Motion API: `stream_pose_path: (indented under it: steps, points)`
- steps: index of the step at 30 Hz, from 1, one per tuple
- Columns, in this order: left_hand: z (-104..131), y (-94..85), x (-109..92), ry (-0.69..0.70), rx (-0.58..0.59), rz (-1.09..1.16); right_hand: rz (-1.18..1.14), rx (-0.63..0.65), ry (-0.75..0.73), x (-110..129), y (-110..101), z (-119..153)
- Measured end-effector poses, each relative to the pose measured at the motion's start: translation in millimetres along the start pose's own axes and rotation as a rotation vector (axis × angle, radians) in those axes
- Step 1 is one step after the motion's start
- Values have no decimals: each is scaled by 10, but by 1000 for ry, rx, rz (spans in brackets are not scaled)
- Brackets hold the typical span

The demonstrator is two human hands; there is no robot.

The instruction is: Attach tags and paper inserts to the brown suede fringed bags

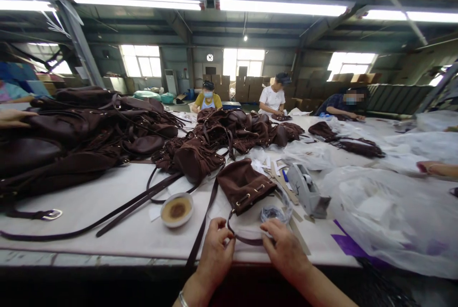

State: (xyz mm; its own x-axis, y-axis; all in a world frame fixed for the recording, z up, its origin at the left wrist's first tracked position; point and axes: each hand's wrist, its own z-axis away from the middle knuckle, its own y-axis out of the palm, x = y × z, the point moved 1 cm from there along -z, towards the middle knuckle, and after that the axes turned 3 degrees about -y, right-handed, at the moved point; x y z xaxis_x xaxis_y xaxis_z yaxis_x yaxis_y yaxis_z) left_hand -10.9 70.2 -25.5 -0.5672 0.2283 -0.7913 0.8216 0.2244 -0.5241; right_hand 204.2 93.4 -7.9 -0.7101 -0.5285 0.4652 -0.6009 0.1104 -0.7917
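Note:
A small dark brown bag (245, 185) with metal eyelets lies on the white table in front of me, its opening turned toward me. A thin brown strap (246, 240) loops from the bag toward the table's front edge. My left hand (217, 250) pinches the strap at its left side, below the bag. At the strap's right end, my right hand (284, 247) has its thumb and fingers closed on it. Just beyond my right hand lies a bundle of clear and bluish plastic (272, 214). A wider strap runs down past my left hand.
Piles of brown bags (229, 130) cover the middle and left. A round dish (177, 209) sits left of my hands. On the right are a grey tape dispenser (307, 190) and clear plastic bags (390, 216). Several people work around the table.

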Motion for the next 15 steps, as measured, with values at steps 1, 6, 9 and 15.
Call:
stream_pose_path:
  steps: [1,6,9,15]
  points:
    - [-8,-12,8,19,0,18,19,6,-7,-53,-28,51]
    - [-124,-41,12,135,86,101,115,80,-47,-222,-52,278]
    - [-202,-57,19,134,106,94,199,128,-35,-289,-46,320]
    - [-268,-56,21,120,133,92,149,284,113,-189,-229,313]
